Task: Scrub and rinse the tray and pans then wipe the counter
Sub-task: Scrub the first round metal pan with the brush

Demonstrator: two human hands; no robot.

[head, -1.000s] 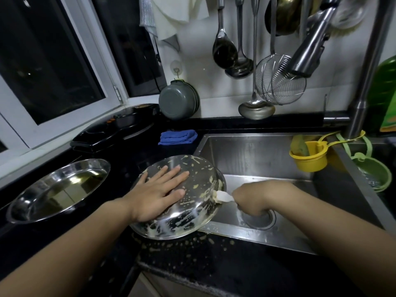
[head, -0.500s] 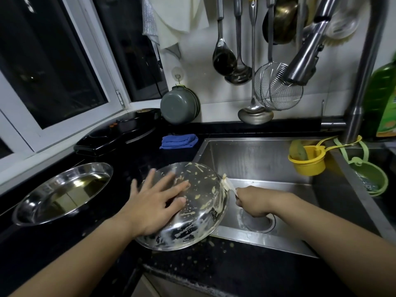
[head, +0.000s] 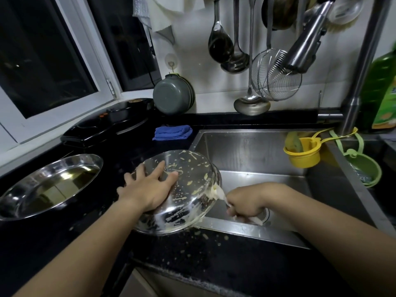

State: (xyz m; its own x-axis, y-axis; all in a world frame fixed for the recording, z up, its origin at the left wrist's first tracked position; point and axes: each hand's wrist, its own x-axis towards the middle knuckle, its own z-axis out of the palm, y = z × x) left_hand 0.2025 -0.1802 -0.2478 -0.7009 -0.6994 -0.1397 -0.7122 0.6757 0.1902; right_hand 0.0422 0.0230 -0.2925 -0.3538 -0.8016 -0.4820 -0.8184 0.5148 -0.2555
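Note:
A round steel pan (head: 188, 189), upside down and tilted over the sink's left edge, is spattered with yellow batter. My left hand (head: 147, 187) presses flat on its underside with spread fingers. My right hand (head: 246, 202) grips a white scraper (head: 220, 192) whose blade touches the pan's right rim, where a lump of batter sits. A second steel pan (head: 49, 185) lies right way up on the black counter (head: 214, 258) at the left. Yellow specks dot the counter below the tilted pan.
The steel sink (head: 252, 151) has a drain under my right hand. The faucet head (head: 306, 41) hangs above. Yellow (head: 304, 153) and green (head: 364, 166) strainer cups hang at the sink's right. A blue cloth (head: 172, 132), black cooktop (head: 107, 125), grey pot (head: 173, 95) and hanging ladles line the back.
My left hand slid left and up on the pan's underside, fingers spread wider. The scraper in my right hand moved along the pan's right rim. The pan tipped slightly more.

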